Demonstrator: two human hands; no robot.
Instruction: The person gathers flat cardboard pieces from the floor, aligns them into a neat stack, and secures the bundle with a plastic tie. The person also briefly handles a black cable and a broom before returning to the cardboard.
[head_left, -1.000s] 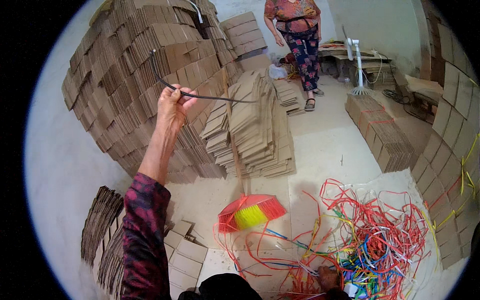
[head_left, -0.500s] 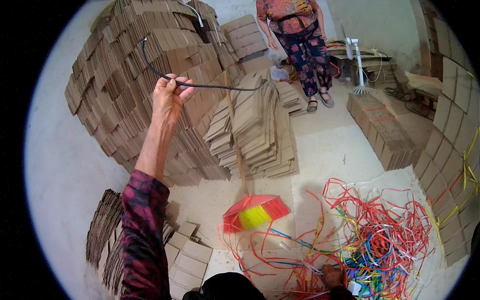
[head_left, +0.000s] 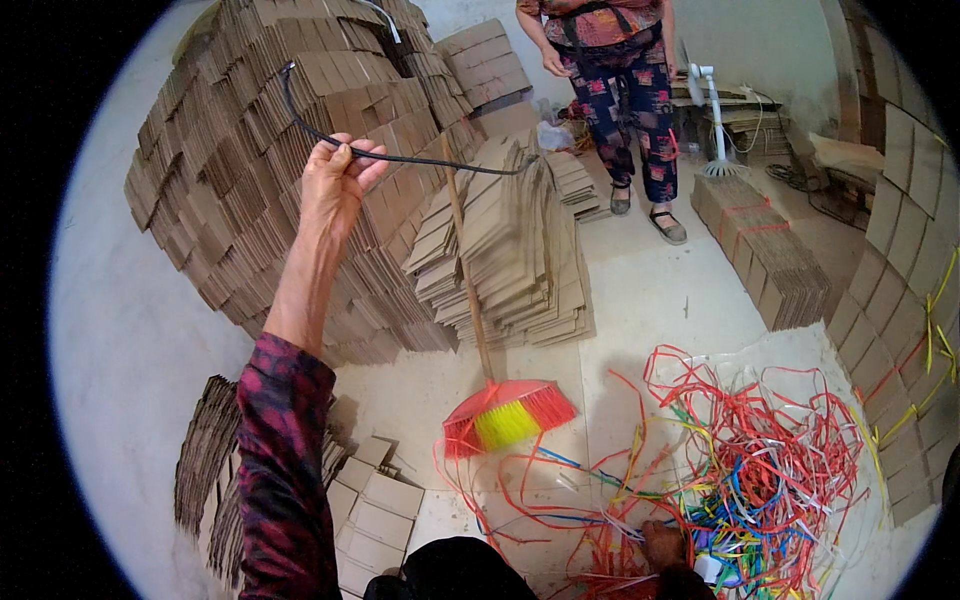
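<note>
My left hand (head_left: 335,185) is raised, its thumb and fingers pinching a thin black cord (head_left: 420,161). One end of the cord curves up to a small light tip, and the rest stretches right in front of the cardboard stacks. Low down, my right hand (head_left: 662,546) is closed at the left edge of a tangled heap of packing straps (head_left: 770,460), where several strands meet it. Its fingers are partly hidden. Red, white, blue, green and yellow straps make up the heap. A broom (head_left: 510,412) with red and yellow bristles stands just beyond loose strands.
Flattened cardboard (head_left: 300,190) is piled high at the left, with a lower leaning stack (head_left: 510,250) beside it. A person (head_left: 630,110) stands at the back. A white fan (head_left: 715,120) is near a strapped cardboard bundle (head_left: 765,250). More cardboard (head_left: 375,500) lies by my left sleeve.
The person at the back has stepped forward, one foot now nearer. My left hand still holds the cord up, and my right hand stays low by the straps. The view has shifted slightly.
</note>
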